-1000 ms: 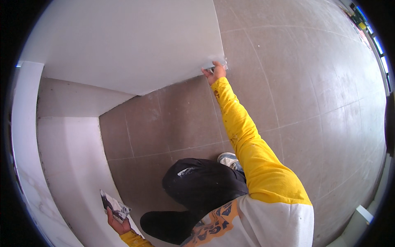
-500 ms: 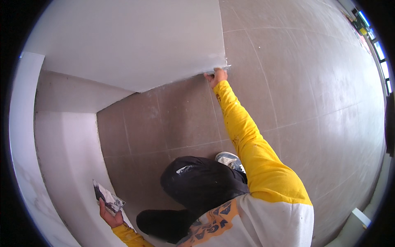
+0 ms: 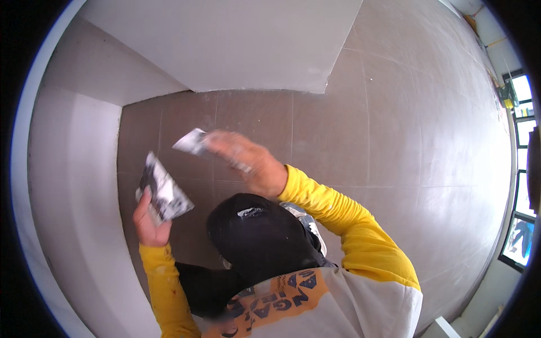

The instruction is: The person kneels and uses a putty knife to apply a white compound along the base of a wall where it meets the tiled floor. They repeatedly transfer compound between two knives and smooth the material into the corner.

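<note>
My left hand (image 3: 150, 221) is closed around a wide scraper (image 3: 165, 191), its blade smeared with white paste and dark patches. To the right and a little farther off, my right hand (image 3: 260, 169) grips a smaller putty knife (image 3: 190, 141). Its flat blade points left toward the scraper, with a gap between the two. Motion blurs the right fingers and the knife, and the knife's handle is hidden in the hand. Whitish paste marks the right hand.
A pale wall block (image 3: 242, 45) with a sharp corner stands ahead on the brown tiled floor (image 3: 332, 141). Another pale wall (image 3: 73, 186) runs along my left. My bent knee (image 3: 259, 231) is below my right hand. Windows (image 3: 521, 169) line the far right.
My right hand has left the foot of the wall corner, coming back and left with the putty knife. My left hand has moved up and forward with the scraper, and my view has shifted.
</note>
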`<state>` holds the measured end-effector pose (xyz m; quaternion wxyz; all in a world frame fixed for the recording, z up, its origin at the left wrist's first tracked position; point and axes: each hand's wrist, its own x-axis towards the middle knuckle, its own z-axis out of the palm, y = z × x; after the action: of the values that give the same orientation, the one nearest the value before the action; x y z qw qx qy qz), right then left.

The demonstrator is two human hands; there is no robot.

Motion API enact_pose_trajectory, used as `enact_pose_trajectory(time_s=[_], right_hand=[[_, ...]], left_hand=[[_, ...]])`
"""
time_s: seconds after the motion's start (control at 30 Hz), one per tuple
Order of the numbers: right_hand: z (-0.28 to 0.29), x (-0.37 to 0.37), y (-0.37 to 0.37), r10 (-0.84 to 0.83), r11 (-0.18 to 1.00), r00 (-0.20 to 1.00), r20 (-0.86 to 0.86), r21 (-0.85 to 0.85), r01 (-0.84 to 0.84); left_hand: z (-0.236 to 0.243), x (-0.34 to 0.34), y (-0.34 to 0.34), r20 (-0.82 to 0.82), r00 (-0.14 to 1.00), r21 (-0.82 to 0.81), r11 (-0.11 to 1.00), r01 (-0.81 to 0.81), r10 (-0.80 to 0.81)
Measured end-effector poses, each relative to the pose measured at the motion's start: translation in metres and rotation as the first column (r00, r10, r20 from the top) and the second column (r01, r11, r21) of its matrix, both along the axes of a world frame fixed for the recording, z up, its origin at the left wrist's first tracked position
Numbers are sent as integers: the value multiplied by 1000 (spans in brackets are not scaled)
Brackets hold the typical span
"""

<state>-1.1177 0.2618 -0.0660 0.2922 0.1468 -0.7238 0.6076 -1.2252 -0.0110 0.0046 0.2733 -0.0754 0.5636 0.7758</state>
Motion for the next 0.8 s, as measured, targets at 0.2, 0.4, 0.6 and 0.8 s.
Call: enact_pose_trajectory(time_s=[0.2, 0.4, 0.6, 0.8], right_hand=[[22, 13, -5, -66, 864, 998, -17, 498, 66], [-77, 82, 110, -664, 730, 667, 338, 487, 480], [-155, 82, 265, -503, 621, 284, 817, 112, 776], [-226, 23, 327, -319, 733, 149, 936, 144, 665]], left_hand=[[-9, 5, 41, 138, 988, 342, 939, 20, -71], [-8, -5, -30, 42, 999, 341, 940, -1, -14], [-15, -12, -87, -7, 986, 184, 969, -164, 168], [-12, -11, -100, -47, 992, 170, 980, -106, 116]])
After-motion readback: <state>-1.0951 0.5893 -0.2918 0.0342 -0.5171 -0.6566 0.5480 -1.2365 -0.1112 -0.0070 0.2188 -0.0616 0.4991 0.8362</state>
